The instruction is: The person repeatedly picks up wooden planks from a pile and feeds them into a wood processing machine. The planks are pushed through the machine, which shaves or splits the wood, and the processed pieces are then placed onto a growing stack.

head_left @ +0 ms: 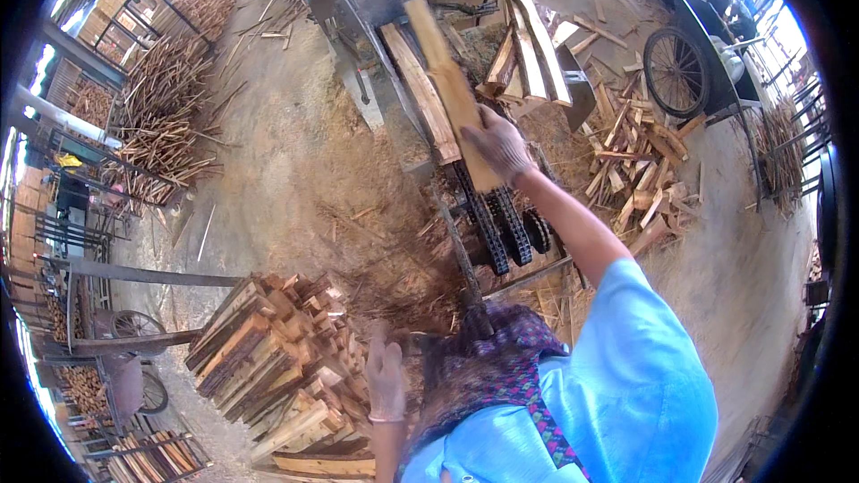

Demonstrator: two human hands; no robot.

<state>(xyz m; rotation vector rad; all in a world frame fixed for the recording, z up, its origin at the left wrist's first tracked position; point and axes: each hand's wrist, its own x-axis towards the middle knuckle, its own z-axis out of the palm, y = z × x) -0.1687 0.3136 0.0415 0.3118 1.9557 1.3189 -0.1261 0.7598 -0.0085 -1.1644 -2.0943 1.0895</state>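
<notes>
My right hand (499, 145), in a pale work glove, grips the near right edge of a long wooden board (455, 94). The board lies lengthwise on a machine bed with black drive chains (501, 228), its far end reaching under the machine head (386, 0). A second board with bark along its edge (419, 89) rests beside it on the left. My left hand (386, 380), also gloved and slightly blurred, is low beside a stack of split timber (277, 358). Its fingers are stretched out and nothing shows in them.
Several pale slabs (535, 49) lie on a ledge right of the machine. Beyond them are a heap of offcuts (637, 165) and a wheeled cart (680, 72). Thin sticks (165, 98) are piled at far left. Another cart (125, 376) stands left of the timber stack.
</notes>
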